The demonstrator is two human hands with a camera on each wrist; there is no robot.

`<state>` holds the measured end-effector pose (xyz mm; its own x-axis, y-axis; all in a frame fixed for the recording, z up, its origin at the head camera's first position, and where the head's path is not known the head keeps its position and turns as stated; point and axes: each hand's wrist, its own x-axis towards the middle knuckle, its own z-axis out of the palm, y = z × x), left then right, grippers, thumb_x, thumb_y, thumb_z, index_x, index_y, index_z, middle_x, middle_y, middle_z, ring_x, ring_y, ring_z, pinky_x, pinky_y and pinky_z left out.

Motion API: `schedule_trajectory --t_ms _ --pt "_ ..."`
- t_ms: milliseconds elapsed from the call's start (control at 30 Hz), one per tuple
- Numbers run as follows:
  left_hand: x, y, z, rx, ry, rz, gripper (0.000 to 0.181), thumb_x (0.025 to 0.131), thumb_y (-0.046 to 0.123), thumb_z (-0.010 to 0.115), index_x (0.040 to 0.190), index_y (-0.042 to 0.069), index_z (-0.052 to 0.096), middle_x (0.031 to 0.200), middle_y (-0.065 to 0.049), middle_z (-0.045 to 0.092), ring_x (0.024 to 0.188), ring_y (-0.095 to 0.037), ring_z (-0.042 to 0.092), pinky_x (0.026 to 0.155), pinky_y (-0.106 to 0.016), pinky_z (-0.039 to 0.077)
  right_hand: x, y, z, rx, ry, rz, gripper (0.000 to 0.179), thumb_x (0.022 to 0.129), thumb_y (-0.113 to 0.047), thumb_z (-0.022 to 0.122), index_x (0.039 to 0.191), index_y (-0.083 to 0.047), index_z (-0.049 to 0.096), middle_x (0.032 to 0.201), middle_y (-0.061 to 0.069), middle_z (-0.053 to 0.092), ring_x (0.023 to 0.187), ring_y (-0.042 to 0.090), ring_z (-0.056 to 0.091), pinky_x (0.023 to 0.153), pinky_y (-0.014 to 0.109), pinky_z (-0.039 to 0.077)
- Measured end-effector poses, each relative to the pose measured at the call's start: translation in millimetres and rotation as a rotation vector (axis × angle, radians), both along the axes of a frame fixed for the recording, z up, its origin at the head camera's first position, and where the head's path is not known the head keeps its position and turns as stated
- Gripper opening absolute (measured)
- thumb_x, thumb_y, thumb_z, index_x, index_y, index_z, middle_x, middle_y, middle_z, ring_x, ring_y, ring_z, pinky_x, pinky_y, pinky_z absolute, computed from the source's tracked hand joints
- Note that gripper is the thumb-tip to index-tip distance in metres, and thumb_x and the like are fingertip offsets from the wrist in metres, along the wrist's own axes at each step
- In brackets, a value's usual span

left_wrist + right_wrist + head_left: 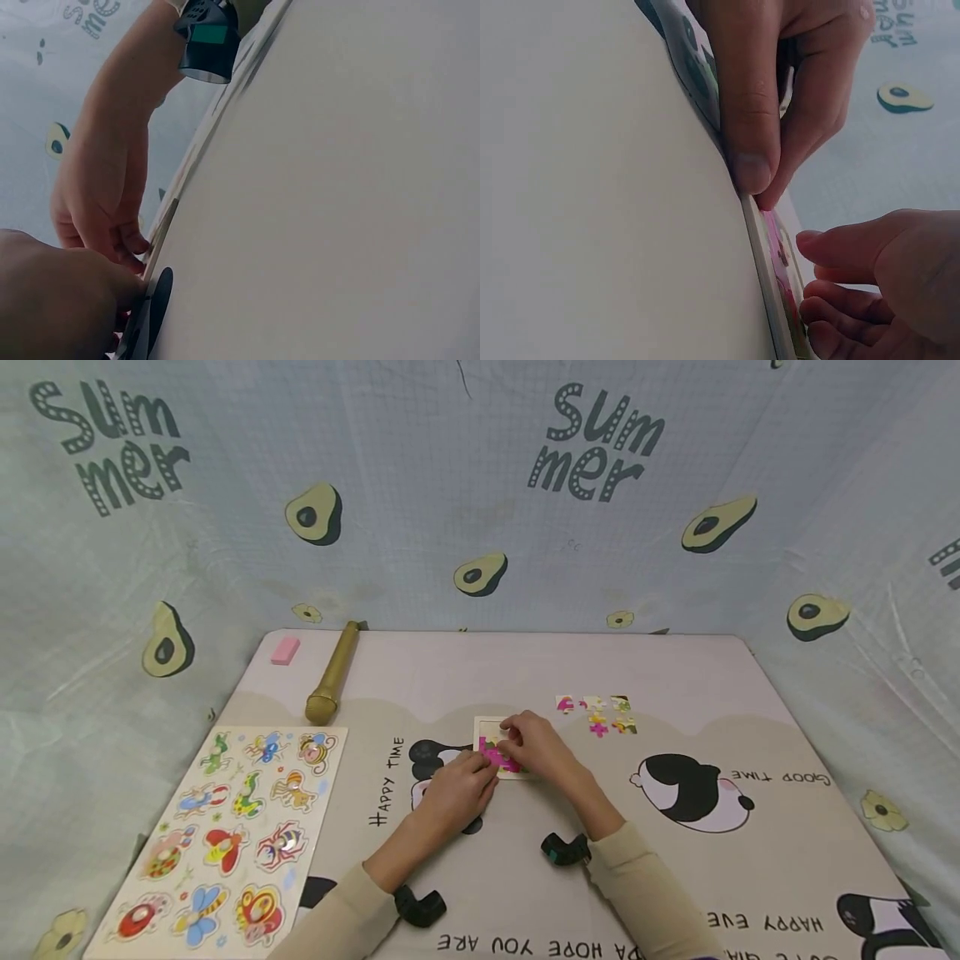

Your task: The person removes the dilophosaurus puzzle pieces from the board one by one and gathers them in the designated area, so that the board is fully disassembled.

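Note:
A small square jigsaw puzzle tray [491, 725] lies on the table in the head view, partly filled with pink pieces [491, 754]. My left hand [459, 787] holds the tray at its near left corner. In the right wrist view, its thumb [751, 171] presses at the frame's front edge and a finger rests by the pink area. Above the tray's right side, my right hand [546, 750] has its fingers bent, tips right at the surface. I cannot tell whether a piece is between them. Several loose puzzle pieces [597, 725] lie to the right.
On the left lies a large board of insect pictures [251, 827]. A gold microphone [332, 681] and a pink block [285, 651] are toward the back left. Printed cloth walls [405, 468] enclose the table. A black device [566, 849] sits at the right wrist.

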<state>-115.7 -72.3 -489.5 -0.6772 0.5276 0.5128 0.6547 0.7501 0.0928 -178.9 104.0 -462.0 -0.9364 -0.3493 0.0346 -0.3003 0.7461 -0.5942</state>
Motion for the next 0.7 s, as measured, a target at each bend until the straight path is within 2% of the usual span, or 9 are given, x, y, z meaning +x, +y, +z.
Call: schedule_trajectory --t_ms 267,433,700 --pt "-0.5 -1.0 -4.2 0.029 0.021 -0.001 0.016 0.088 0.017 0.076 0.101 0.007 0.079 0.095 -0.004 0.071 0.088 -0.018 0.067 0.073 -0.029 0.059 3.8 -3.9 -3.4 0.036 0.053 0.032 0.029 0.09 -0.02 0.074 0.112 -0.001 0.073 0.089 0.007 0.059 0.078 0.017 0.052 0.072 0.029 0.047" --pt "-1.0 -1.6 -6.8 0.046 0.032 0.0 0.014 0.088 0.017 0.076 0.098 0.008 0.079 0.094 -0.004 0.071 0.086 -0.017 0.069 0.072 -0.029 0.06 5.9 -6.1 -6.5 0.046 0.06 0.036 0.026 0.091 -0.021 0.073 0.111 -0.004 0.074 0.096 0.009 0.061 0.08 0.018 0.054 0.076 0.032 0.05" --pt "-0.6 -2.5 -6.3 0.046 0.072 -0.004 0.011 0.086 0.018 0.078 0.093 0.009 0.079 0.087 -0.001 0.069 0.083 -0.016 0.069 0.068 -0.029 0.059 5.6 -8.3 -10.9 0.042 0.056 0.015 0.023 0.091 -0.021 0.074 0.107 -0.004 0.072 0.095 0.008 0.059 0.08 0.018 0.053 0.077 0.032 0.05"
